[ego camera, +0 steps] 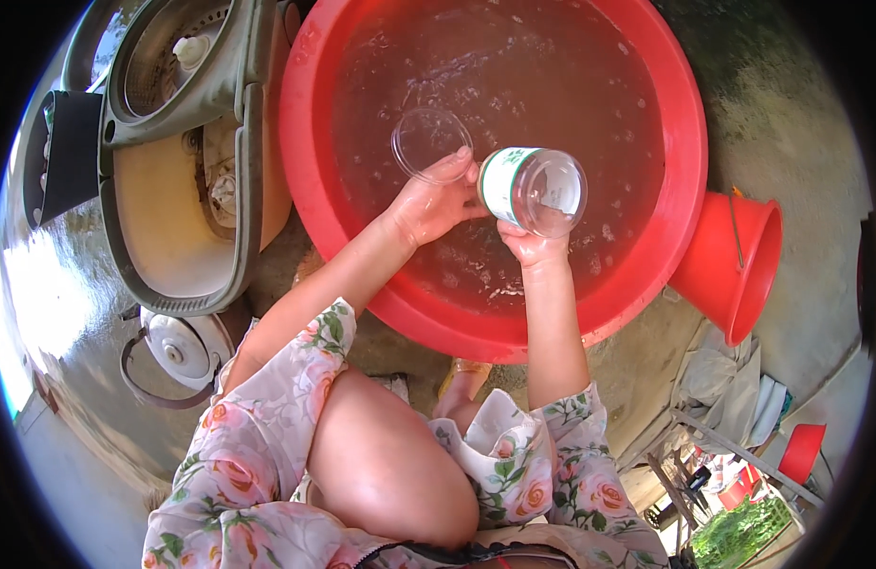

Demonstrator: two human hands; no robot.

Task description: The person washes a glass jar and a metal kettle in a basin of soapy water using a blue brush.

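Observation:
A large red plastic tub point(687, 142) of cloudy water stands before me. Over its middle, my right hand point(534, 242) supports a clear jar point(551, 192) from below; the jar lies tilted and bears a white and green label. My left hand point(441, 195) is at the jar's other end, its thumb and fingertips at the rim of a clear round lid or ring point(432, 117). Whether the left fingers also touch the jar is hard to tell. Both hands look wet, and part of the right fingers is hidden behind the jar.
A twin-tub washing machine point(249, 178) stands open on the left, with a metal kettle point(174, 352) below it. A red bucket point(726, 263) leans at the tub's right side. Cloths point(715, 377) and a smaller red container point(800, 453) are at the lower right.

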